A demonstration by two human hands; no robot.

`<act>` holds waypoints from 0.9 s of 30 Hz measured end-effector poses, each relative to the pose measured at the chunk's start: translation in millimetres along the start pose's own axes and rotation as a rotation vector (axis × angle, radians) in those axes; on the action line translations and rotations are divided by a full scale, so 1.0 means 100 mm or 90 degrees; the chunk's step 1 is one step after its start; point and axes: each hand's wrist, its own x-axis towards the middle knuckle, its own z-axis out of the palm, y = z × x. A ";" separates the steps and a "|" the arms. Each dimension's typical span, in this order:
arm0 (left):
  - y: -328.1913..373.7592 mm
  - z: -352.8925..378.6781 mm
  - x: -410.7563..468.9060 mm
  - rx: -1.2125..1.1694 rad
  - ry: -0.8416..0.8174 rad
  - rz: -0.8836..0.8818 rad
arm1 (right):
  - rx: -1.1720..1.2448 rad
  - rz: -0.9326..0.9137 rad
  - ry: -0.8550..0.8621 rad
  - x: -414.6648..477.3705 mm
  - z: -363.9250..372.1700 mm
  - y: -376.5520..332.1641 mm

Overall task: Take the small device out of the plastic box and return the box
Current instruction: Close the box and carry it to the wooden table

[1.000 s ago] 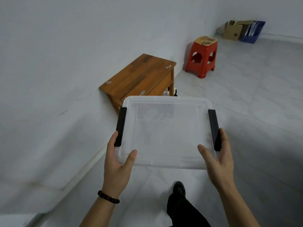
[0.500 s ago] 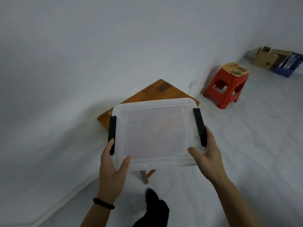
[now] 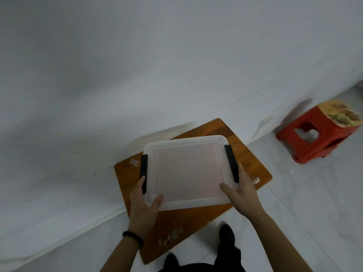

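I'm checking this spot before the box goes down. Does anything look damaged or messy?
Mostly tidy. The wooden table has pale scuffed patches near its front edge and a chipped-looking spot by the right corner. Both hands hold the lidded plastic box level above it.

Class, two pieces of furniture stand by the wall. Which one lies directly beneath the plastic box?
The wooden table, brown and flat-topped, shows under the plastic box. The red stool stands apart to the right.

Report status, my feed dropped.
Left hand and right hand grip plastic box, lid on, over wooden table. Nothing in the way.
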 end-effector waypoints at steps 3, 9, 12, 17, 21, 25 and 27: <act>0.07 0.25 0.20 0.000 0.062 -0.041 | -0.012 -0.041 -0.082 0.62 -0.04 0.08; 0.31 0.71 0.34 0.004 0.177 -0.131 | 0.008 -0.107 -0.247 1.57 -0.16 0.11; 0.33 0.94 0.38 -0.012 0.215 -0.157 | -0.019 -0.118 -0.308 1.88 -0.16 0.24; 0.41 1.11 0.39 -0.001 0.254 -0.170 | -0.092 -0.160 -0.359 2.06 -0.17 0.33; 0.31 1.14 0.35 0.295 0.255 -0.078 | -0.217 -0.276 -0.294 1.93 -0.18 0.37; 0.12 1.23 0.29 0.517 0.122 0.013 | -0.291 -0.334 -0.325 1.72 -0.20 0.46; 0.06 1.21 0.32 0.565 0.094 0.026 | -0.303 -0.321 -0.315 1.69 -0.17 0.46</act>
